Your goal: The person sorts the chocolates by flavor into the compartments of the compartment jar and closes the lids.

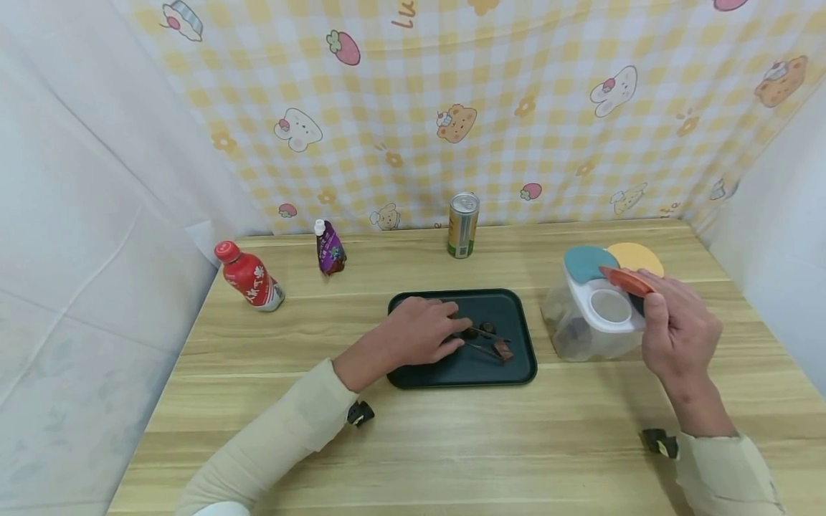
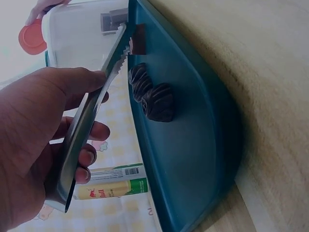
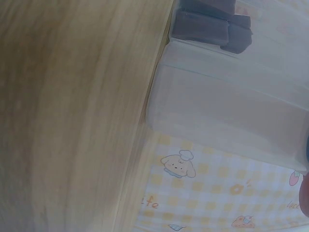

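My left hand (image 1: 419,330) holds metal tongs (image 2: 84,116) over the dark tray (image 1: 464,381). The tong tips stand either side of a square piece of chocolate (image 1: 502,350), one arm close beside it. Two dark, ridged chocolates (image 2: 158,102) lie on the tray near it. At the right, my right hand (image 1: 684,326) pinches the raised orange lid (image 1: 626,281) of a clear container (image 1: 594,340). Below that lid shows a round pale opening (image 1: 610,305). Dark blocks (image 3: 200,26) sit inside the container. Only a fingertip of the right hand appears in the right wrist view.
Teal (image 1: 586,264) and yellow (image 1: 635,256) lids cover other parts of the container top. A can (image 1: 463,226) stands behind the tray. Further left are a purple pouch (image 1: 330,249) and a red bottle (image 1: 252,276). A checked cloth (image 1: 400,107) hangs behind the table.
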The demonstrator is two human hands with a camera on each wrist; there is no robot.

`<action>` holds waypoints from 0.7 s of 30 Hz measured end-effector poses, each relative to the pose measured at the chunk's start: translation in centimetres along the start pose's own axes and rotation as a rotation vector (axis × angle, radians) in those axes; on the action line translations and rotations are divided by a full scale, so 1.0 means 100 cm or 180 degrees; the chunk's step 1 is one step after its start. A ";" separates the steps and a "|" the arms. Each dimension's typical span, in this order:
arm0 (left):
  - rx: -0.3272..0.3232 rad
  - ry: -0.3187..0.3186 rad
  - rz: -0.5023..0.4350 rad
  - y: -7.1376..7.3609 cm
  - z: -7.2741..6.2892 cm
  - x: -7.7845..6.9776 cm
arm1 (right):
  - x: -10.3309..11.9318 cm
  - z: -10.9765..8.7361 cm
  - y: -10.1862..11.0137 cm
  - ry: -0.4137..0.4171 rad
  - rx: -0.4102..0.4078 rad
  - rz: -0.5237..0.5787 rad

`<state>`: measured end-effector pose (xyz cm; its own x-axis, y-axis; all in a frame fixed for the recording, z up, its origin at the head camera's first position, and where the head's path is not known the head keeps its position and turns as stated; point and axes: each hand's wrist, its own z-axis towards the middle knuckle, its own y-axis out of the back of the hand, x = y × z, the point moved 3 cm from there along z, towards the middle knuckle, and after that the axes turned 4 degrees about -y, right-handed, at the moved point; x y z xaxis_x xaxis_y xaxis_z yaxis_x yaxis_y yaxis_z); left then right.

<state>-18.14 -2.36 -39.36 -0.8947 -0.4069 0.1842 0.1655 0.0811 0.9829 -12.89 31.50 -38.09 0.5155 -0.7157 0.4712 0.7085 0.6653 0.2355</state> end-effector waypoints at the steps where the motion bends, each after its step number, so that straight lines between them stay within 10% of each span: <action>1: -0.0001 0.0003 -0.0006 0.000 0.000 0.000 | 0.000 0.000 0.000 0.0004 0.0001 -0.0002; 21: -0.0015 0.0069 -0.0057 -0.002 -0.007 0.006 | 0.000 0.000 0.000 0.0011 0.0010 0.0007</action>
<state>-18.40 -3.26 -39.48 -0.8884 -0.4278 0.1665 0.1515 0.0693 0.9860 -12.89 31.50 -38.11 0.5188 -0.7150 0.4687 0.7058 0.6675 0.2370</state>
